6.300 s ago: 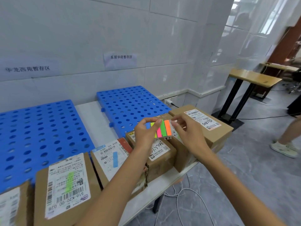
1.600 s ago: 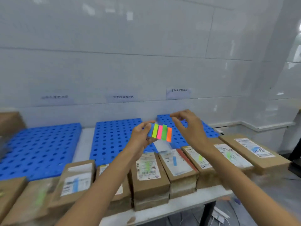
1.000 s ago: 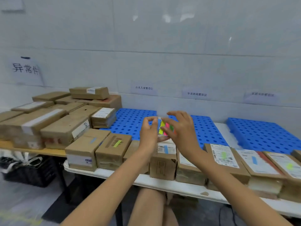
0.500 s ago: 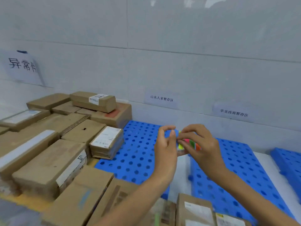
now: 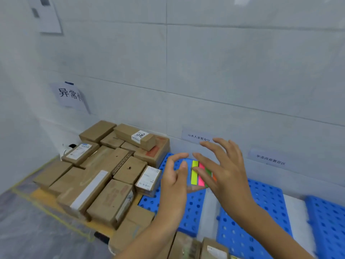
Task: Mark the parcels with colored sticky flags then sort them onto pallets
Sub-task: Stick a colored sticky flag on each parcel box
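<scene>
Above the blue perforated plastic pallet (image 5: 190,212), the left hand (image 5: 175,184) has its fingers clamped on a pad of yellow, pink, green and orange sticky flags (image 5: 198,174). The right hand (image 5: 227,176) has its fingers spread apart, one fingertip touching the pad.

Left hand (image 5: 174,181): forearm bare, raised, index finger arched, thumb and fingers pinching flag pad (image 5: 195,174). Right hand (image 5: 224,172): raised beside it, fingers spread and nearly straight, lowest digit lying across the pad.

The left hand (image 5: 173,184) holds the sticky flags (image 5: 195,173) (yellow, pink, green, orange) while the right hand (image 5: 227,176) touches them.
</scene>
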